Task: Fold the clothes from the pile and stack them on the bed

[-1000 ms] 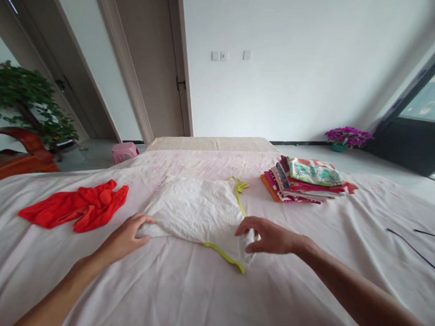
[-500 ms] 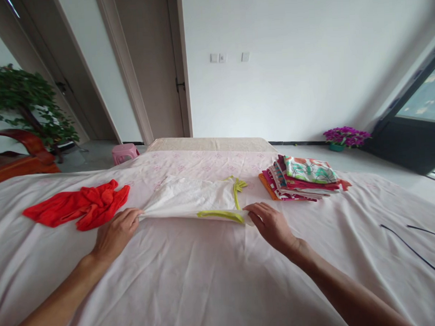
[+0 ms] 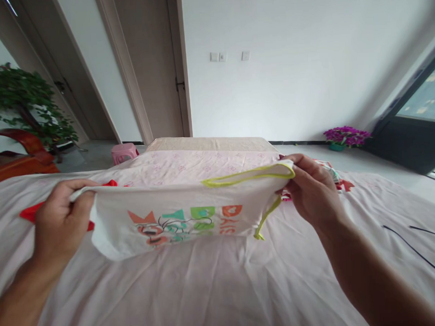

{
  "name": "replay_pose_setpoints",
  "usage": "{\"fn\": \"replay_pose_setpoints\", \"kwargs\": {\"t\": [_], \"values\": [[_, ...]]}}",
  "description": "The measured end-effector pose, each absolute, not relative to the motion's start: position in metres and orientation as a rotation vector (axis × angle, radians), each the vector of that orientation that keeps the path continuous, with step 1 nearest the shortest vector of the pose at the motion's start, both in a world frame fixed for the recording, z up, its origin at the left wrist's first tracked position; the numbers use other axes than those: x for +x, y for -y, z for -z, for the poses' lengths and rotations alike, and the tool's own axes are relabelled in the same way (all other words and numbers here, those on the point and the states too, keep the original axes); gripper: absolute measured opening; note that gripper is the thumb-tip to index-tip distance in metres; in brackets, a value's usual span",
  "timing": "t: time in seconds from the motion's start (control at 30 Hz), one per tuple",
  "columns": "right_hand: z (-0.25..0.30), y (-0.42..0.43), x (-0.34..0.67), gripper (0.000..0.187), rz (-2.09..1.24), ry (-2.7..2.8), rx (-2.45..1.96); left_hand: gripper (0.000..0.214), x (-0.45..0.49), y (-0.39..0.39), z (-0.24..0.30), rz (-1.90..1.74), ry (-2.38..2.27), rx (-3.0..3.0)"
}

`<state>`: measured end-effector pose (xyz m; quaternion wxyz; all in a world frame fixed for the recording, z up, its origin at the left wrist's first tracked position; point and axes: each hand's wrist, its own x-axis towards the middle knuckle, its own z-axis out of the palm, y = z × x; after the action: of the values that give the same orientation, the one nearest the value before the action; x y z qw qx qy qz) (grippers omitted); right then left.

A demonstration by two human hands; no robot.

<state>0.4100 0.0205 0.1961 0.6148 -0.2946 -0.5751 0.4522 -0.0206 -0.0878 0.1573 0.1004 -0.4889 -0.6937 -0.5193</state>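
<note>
I hold a folded white garment (image 3: 176, 213) with lime-green trim and a colourful printed front up above the bed. My left hand (image 3: 61, 218) is closed on its left end. My right hand (image 3: 312, 192) is closed on its right end, at the green-edged opening. A green tie hangs down from the right side. The print faces me, upside down.
The bed (image 3: 208, 288) is covered with a pale pink sheet. A red garment (image 3: 28, 212) lies at the left, mostly hidden behind my left hand. A stack of folded clothes (image 3: 343, 184) sits behind my right hand. Dark cords (image 3: 416, 250) lie at the right.
The white garment lay on the bed and was folded over; now both hands have lifted it off the sheet and hold it stretched between them.
</note>
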Motion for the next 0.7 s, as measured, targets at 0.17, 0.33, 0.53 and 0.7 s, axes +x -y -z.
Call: {"fn": "replay_pose_setpoints", "kwargs": {"t": [0.17,0.33,0.53,0.7], "values": [[-0.189,-0.109,0.387,0.021,-1.129,1.461,-0.861,0.029,-0.033,0.027,-0.158,1.295,2.204,-1.673],[-0.210,-0.164,0.376,0.013,-0.829,1.396,-0.775,0.036,-0.041,-0.022,-0.195,1.325,2.111,-1.479],[-0.219,-0.136,0.396,0.012,-0.655,1.477,-0.661,0.037,-0.042,-0.009,-0.204,1.355,1.822,-1.546],[-0.124,-0.106,0.427,0.026,-0.844,1.797,-0.771,0.035,-0.062,0.013,-0.108,1.152,1.970,-1.960]]}}
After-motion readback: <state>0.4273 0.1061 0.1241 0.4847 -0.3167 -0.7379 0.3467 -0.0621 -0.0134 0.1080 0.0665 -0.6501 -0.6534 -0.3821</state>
